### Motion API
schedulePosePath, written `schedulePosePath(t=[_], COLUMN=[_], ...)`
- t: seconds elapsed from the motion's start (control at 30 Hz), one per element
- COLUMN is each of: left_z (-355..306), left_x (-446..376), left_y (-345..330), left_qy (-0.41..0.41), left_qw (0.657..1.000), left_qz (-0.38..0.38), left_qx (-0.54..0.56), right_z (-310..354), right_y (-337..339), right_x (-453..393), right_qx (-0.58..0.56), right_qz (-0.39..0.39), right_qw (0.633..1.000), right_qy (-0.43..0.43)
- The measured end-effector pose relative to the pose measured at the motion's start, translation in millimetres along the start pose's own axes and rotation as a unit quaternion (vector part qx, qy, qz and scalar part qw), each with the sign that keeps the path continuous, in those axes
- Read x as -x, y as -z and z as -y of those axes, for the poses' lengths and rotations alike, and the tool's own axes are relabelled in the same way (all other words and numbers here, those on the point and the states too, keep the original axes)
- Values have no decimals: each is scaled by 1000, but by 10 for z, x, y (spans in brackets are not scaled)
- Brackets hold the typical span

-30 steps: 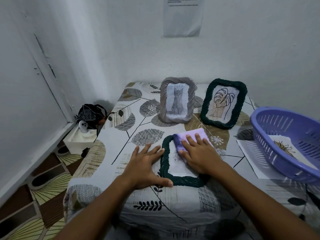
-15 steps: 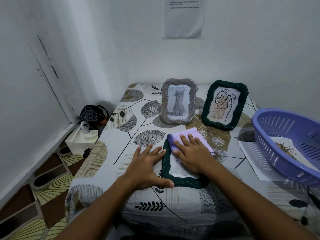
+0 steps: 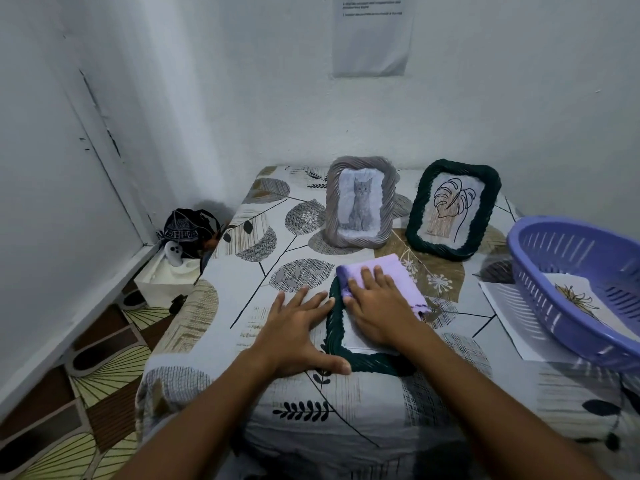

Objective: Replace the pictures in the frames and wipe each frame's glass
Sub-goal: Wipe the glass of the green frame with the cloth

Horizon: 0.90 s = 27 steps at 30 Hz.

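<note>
A dark green braided frame (image 3: 334, 336) lies flat near the table's front edge. My right hand (image 3: 379, 306) presses a folded purple cloth (image 3: 398, 280) flat onto its glass, fingers straight. My left hand (image 3: 294, 330) lies spread on the tablecloth against the frame's left side, thumb along its lower edge. Behind stand a grey frame with a cat picture (image 3: 360, 202) and a second dark green frame with a leaf drawing (image 3: 453, 209), both upright.
A purple plastic basket (image 3: 540, 282) at the right holds a loose picture (image 3: 581, 299) and sits on a white sheet (image 3: 502, 306). The table (image 3: 221, 306) stands in a wall corner. A white box and a dark bag (image 3: 188, 226) sit on the floor at left.
My right hand slid the purple cloth leftward and toward the frame's far left corner. The left hand stayed in place against the frame.
</note>
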<state>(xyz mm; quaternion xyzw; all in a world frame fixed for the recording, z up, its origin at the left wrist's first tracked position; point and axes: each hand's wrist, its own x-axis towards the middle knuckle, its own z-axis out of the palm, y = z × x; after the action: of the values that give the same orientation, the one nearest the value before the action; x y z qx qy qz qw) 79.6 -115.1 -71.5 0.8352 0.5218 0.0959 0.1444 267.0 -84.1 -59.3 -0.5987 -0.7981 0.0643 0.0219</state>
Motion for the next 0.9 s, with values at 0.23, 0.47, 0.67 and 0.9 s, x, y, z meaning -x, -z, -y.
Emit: schedulePosePath(t=[0.23, 0.47, 0.67, 0.9], left_z=[2, 3, 16, 13], left_x=[-2, -2, -11, -17], left_y=[-10, 7, -5, 14], left_qy=[0, 3, -1, -1], left_qw=[1000, 1000, 1000, 1000], left_qz=[-3, 4, -1, 8], left_qx=[0, 6, 2, 12], right_z=[58, 50, 61, 26], right_y=[20, 7, 18, 86], right_x=[322, 7, 454, 693], right_qx=[13, -10, -34, -28], right_qz=[22, 2, 26, 34], right_qw=[999, 1000, 997, 996], right_qy=[35, -8, 57, 79])
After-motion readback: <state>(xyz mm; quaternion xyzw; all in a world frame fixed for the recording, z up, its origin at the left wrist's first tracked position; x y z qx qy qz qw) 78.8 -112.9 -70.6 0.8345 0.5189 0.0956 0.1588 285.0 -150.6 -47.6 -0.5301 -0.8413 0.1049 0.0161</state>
